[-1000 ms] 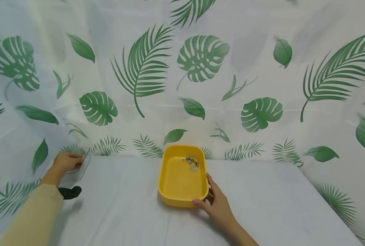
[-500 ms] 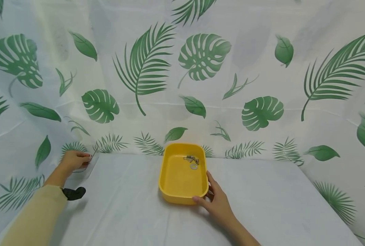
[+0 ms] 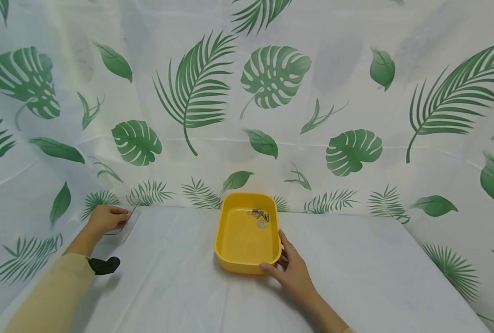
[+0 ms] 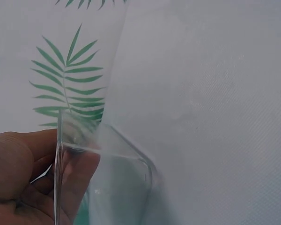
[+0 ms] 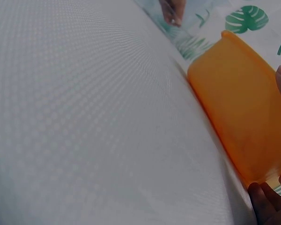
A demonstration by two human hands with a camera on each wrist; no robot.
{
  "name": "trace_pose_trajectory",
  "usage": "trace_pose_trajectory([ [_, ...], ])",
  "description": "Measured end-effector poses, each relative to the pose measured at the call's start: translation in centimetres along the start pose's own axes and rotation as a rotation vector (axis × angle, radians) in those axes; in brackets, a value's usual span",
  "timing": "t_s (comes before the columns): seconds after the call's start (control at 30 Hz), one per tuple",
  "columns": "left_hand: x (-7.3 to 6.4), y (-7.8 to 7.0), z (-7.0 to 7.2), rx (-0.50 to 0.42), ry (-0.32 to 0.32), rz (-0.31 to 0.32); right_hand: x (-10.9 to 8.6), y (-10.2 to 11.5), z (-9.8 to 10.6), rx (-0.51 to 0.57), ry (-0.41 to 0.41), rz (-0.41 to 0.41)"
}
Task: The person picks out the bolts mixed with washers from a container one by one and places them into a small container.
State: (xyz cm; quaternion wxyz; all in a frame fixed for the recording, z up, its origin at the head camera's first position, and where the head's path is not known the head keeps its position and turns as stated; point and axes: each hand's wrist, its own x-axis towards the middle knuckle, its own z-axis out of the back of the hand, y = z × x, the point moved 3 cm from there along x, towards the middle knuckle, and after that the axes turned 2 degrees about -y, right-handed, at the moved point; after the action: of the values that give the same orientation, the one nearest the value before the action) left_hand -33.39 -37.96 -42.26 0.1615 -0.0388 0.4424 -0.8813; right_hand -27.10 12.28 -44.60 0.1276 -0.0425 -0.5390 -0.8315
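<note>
At the far left, my left hand [image 3: 108,219] pinches the wall of a clear plastic box [image 3: 131,225]. The left wrist view shows that see-through box [image 4: 124,173] close up, its near wall between the thumb and fingers of the left hand [image 4: 18,173]. A yellow rectangular tub [image 3: 244,243] stands mid-table. My right hand [image 3: 294,274] grips its front right corner, thumb on the front rim and fingers along the right side. Inside the tub, toward the back right, lie small metal parts [image 3: 263,215] that look like screws, and a flat washer [image 3: 262,224].
A white cloth [image 3: 168,277] covers the table. Behind and at the sides hangs a white curtain [image 3: 222,162] with green leaf prints. A black strap [image 3: 104,265] with a protruding part sits on the left wrist.
My left hand has moved a little to the right, with the clear box in its grip. The right hand and the yellow tub have stayed nearly in place.
</note>
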Motion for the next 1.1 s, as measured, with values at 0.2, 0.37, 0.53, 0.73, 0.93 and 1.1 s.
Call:
trace_pose_trajectory([
  [0.2, -0.6, -0.7, -0.8, 0.029, 0.025, -0.011, 0.8, -2.3, -0.4, -0.014, 0.003, 0.016],
  [0.37, -1.1, -1.3, -1.8, 0.030, 0.044, -0.028, 0.9, -2.7, -0.5, -0.023, 0.003, 0.028],
  [0.53, -1.5, -1.8, -2.6, 0.043, 0.048, -0.045, 0.8, -2.8, -0.4, -0.014, 0.003, 0.017],
  [0.73, -1.7, -2.3, -3.3, 0.057, 0.044, -0.052, 0.8, -2.9, -0.3, -0.029, -0.008, 0.028],
  [0.93, -2.1, -2.8, -4.2, 0.045, 0.031, -0.021, 0.8, -2.8, -0.3, -0.029, -0.004, 0.038],
  [1.1, -2.8, -3.5, -4.9, 0.038, 0.024, -0.014, 0.9, -2.9, -0.4, -0.029, 0.003, 0.032],
])
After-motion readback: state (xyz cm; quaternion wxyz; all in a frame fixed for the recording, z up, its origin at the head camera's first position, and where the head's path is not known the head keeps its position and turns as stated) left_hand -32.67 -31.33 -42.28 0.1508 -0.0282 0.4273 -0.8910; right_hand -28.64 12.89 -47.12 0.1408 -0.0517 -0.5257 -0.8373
